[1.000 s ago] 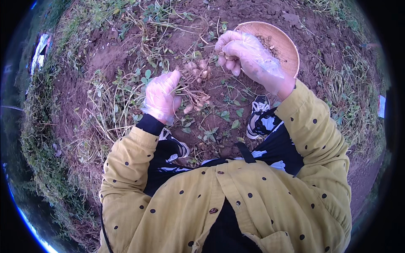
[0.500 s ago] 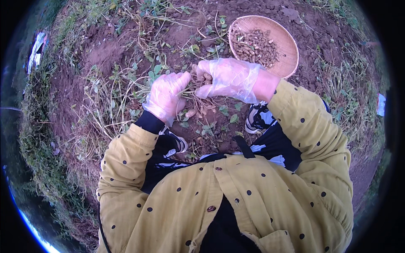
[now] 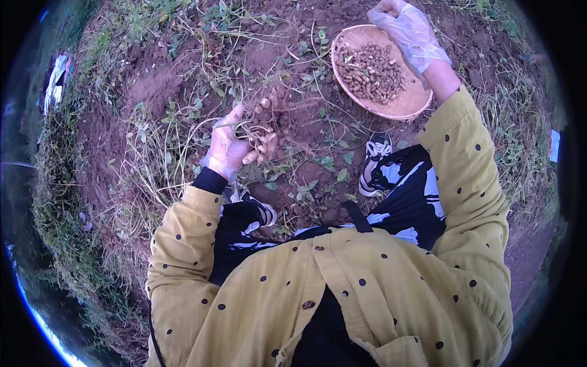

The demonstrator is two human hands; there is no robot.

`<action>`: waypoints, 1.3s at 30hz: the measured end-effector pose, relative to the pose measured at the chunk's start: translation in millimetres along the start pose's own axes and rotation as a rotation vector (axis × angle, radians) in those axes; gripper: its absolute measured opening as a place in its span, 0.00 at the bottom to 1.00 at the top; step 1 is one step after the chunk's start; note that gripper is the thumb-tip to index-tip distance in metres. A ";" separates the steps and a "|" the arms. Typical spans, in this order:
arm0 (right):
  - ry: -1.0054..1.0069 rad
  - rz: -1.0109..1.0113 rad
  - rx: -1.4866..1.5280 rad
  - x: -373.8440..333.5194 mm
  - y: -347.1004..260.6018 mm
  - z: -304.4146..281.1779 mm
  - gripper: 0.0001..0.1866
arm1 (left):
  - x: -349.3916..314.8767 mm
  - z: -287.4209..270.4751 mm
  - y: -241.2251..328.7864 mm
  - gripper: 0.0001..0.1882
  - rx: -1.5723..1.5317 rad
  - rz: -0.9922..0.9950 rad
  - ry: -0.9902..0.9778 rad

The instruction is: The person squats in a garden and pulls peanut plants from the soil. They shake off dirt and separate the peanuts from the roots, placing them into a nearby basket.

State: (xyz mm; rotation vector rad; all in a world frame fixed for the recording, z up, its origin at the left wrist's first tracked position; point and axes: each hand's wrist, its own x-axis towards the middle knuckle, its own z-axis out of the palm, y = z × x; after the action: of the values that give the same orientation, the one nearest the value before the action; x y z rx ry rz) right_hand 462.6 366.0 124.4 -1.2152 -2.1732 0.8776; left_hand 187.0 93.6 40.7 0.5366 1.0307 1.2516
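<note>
Tan, probably light, crushable: hold peanut cluster (image 3: 267,145) by its stems (image 3: 254,126), clamped in left hand (image 3: 227,147); can't tell grip of right hand (image 3: 413,33), apart near basket (image 3: 417,101).

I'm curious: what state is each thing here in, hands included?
Left hand: gloved, closed around stems
Right hand: gloved, fingers curled, over the basket's rim; any contents hidden
Peanut plant: held, pods attached
Basket: on the soil, partly filled
Loose peanuts: unshelled, inside the basket
Jacket: buttoned, open at the neck
</note>
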 end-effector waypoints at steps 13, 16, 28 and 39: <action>-0.572 -0.069 0.226 -48.7 -65.8 76.9 0.35 | 5.0 10.5 -4.9 0.16 0.223 -0.006 0.311; -0.606 -0.091 0.259 -52.3 -65.2 90.5 0.30 | 5.1 2.9 -12.8 0.13 0.080 -0.125 0.249; -0.616 0.035 0.738 -50.6 -45.4 76.3 0.17 | -8.0 2.6 4.8 0.19 0.012 -0.004 -0.165; -0.676 -0.310 0.412 -75.0 -51.7 93.5 0.30 | -9.1 16.4 24.9 0.21 0.670 0.051 -0.258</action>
State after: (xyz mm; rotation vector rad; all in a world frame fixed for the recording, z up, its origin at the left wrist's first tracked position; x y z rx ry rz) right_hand 406.2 252.9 91.7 -0.3865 -2.3935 1.6582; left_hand 188.6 95.1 71.8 1.2102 1.2109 0.8280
